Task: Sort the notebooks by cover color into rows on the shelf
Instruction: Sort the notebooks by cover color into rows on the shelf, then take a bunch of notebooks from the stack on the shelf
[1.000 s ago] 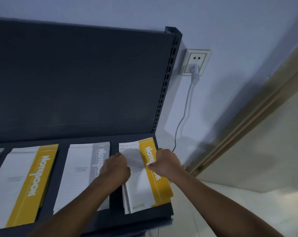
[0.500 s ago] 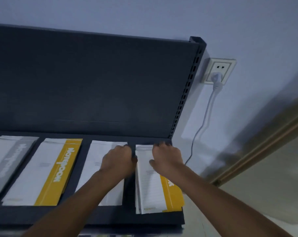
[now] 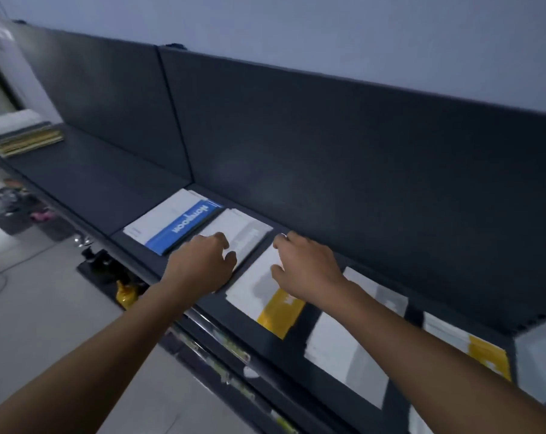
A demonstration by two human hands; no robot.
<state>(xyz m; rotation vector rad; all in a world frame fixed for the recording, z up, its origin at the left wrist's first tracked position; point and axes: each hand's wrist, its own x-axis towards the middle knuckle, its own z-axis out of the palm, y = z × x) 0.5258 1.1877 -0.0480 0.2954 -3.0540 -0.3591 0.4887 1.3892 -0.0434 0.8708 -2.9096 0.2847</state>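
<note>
View change: the camera has swung left since the earlier frames; the wall socket and cable seen then are out of frame, and a long stretch of shelf to the left is now visible.
Hand change: both hands have moved off the right-end yellow-striped notebook and now sit two piles further left.
Shelf: dark grey metal shelf with a tall dark back panel; a vertical seam divides the panel into two sections.
Left hand: palm down, fingers loosely curled and spread, resting on the near end of the white notebook with a grey stripe. No closed grasp is visible.
Right hand: palm down, fingers spread, lying on the white notebook with a yellow stripe; whether the fingertips pinch its edge cannot be determined.
Blue count: one white notebook with a blue stripe, leftmost in the row, just beside the grey-striped one.
Grey count: two; the second grey-striped notebook lies right of the right forearm, partly covered.
Yellow count: two; the second yellow-striped notebook lies near the shelf's right end.
Row total: five piles flat on the shelf, side by side, covers up.
Unsorted stack: one pile of notebooks at the far left of the shelf, well apart from the row; blurred, colours unclear.
Floor: pale tiled floor below the shelf.
</note>
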